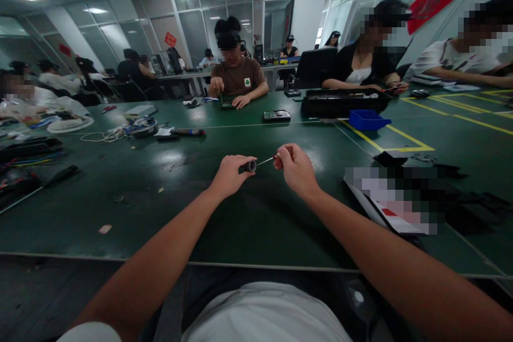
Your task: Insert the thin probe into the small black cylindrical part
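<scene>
My left hand [230, 175] is closed around a small black cylindrical part [250, 165], whose round end faces to the right and toward me. In my right hand [294, 168] is a screwdriver [266, 161] with a thin metal shaft and a reddish handle mostly hidden by my fingers. Its tip points left and comes close to the cylinder's round end; whether it touches I cannot tell. Both hands are held above the green table [256, 224].
A blue bin [367, 119] and a hard drive [276, 116] lie farther back. To the left are a screwdriver-like tool [188, 132], cables [138, 126] and a long black-handled screwdriver [60, 175]. A pale, partly blurred-out item [385, 208] lies right. Across the table a person [238, 75] works on a circuit board.
</scene>
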Available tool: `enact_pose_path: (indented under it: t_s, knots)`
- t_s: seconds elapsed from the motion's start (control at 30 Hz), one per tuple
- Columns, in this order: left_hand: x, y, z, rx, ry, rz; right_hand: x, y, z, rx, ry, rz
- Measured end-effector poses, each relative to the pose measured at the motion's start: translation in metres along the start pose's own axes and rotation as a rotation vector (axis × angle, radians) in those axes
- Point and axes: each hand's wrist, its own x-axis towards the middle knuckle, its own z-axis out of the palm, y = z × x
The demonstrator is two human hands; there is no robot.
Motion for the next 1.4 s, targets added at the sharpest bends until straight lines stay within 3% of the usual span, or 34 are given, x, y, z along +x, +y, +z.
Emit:
enact_pose_path:
  t_s: [0.17, 0.47, 1.2, 1.4]
  knots:
    - [0.0, -0.001, 0.001, 0.005, 0.001, -0.027, -0.001, -0.002, 0.002, 0.041, -0.038, 0.035]
    - [-0.001, -0.003, 0.002, 0.01, 0.008, -0.02, -0.007, -0.008, 0.0, -0.15, -0.03, -0.079]
    - [-0.001, -0.003, 0.003, -0.005, -0.029, -0.042, -0.001, -0.002, 0.0, -0.104, -0.08, -0.01]
    - [0.0, -0.003, 0.004, 0.021, -0.022, -0.045, -0.007, -0.012, -0.003, -0.246, -0.066, -0.11]
